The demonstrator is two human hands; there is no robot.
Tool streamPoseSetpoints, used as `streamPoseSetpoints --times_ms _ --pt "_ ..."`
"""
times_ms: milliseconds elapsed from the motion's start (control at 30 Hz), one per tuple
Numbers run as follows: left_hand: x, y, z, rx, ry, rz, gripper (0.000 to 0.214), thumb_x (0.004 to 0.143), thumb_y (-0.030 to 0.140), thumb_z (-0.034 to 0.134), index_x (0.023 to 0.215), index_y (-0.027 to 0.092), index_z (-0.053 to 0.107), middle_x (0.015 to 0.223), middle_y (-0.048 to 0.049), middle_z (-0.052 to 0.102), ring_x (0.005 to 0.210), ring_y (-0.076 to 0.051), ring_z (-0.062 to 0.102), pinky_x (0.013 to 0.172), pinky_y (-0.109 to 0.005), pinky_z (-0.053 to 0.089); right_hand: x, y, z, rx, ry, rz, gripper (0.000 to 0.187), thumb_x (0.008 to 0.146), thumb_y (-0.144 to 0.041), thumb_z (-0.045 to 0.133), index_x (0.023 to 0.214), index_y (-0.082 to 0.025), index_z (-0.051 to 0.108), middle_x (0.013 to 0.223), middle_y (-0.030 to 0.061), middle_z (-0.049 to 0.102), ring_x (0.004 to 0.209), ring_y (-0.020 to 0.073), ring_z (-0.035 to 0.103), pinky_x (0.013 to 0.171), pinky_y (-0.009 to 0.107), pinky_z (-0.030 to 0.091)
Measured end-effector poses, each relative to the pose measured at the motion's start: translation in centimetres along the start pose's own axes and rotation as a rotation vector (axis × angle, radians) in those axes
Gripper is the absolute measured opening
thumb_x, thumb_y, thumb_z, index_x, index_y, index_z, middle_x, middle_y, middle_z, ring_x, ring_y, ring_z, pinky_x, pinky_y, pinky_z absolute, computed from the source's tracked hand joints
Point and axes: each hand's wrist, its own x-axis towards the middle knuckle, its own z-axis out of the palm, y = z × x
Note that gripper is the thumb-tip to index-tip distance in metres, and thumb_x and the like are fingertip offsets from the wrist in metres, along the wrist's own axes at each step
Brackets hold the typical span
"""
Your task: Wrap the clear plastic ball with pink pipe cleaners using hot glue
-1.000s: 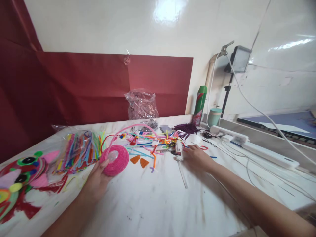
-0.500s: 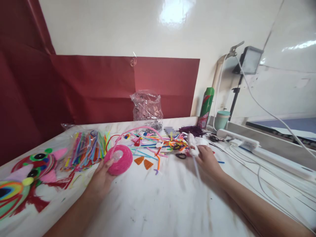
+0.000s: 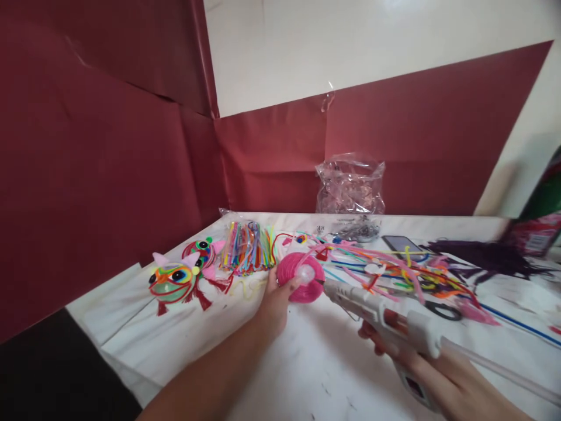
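Two hands are held apart from each other in the head view, each closed on something over the white marbled tabletop (image 3: 309, 362). The left hand (image 3: 278, 307) pinches the lower left rim of a coiled pink disc (image 3: 290, 266), thumb lying beside the clear dome (image 3: 305, 273) at its centre. The right hand (image 3: 432, 368) is wrapped round the handle of a white hot glue gun (image 3: 366, 304), from whose rear a translucent glue stick (image 3: 499, 370) runs toward the right edge of the view. The nozzle points at the disc's right rim; whether it touches cannot be told. Beyond the gun, tangled pipe cleaners (image 3: 412, 272) crowd the space. Left of the disc, close by, lies a bag of pipe cleaners (image 3: 248, 248), then two colourful animal heads (image 3: 173, 283) nearer the tabletop's left edge, past which it is dark. Between the forearms, bare marbled surface leaves room for moving.
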Motion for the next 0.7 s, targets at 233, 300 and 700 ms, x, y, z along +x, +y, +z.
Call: streamPoseSetpoints --times_ms 233,300,700 --pt "-0.7 0.0 0.7 0.051 -0.026 0.038 0.072 0.052 0.018 0.083 0.117 0.021 0.052 0.099 -0.0064 0.07 0.092 -0.022 0.066 0.086 -0.034 0.047 1.3 -1.0 0.8 0.097 -0.127 0.179 0.06 0.086 -0.071 0.039 0.099 -0.027 0.077 0.102 0.0091 0.078 0.093 0.0288 0.074 0.082 0.04 0.059" --pt "-1.0 0.0 0.9 0.068 -0.023 0.037 0.074 0.052 0.018 0.082 0.119 0.021 0.051 0.099 -0.0063 0.07 0.092 -0.022 0.065 0.085 -0.034 0.048 0.9 -1.1 1.2 0.087 -0.064 0.211 0.064 0.083 -0.076 0.039 0.094 -0.026 0.078 0.101 0.01 0.078 0.093 0.0303 0.074 0.082 0.041 0.059" --pt "-1.3 -0.2 1.0 0.132 -0.039 0.049 0.071 0.053 0.018 0.08 0.118 0.02 0.051 0.1 -0.0066 0.069 0.09 -0.022 0.064 0.084 -0.035 0.048 0.3 0.0 1.1 0.096 -0.04 0.063 0.045 0.086 -0.059 0.053 0.103 -0.026 0.077 0.103 0.0079 0.078 0.095 0.0284 0.074 0.078 0.03 0.059"
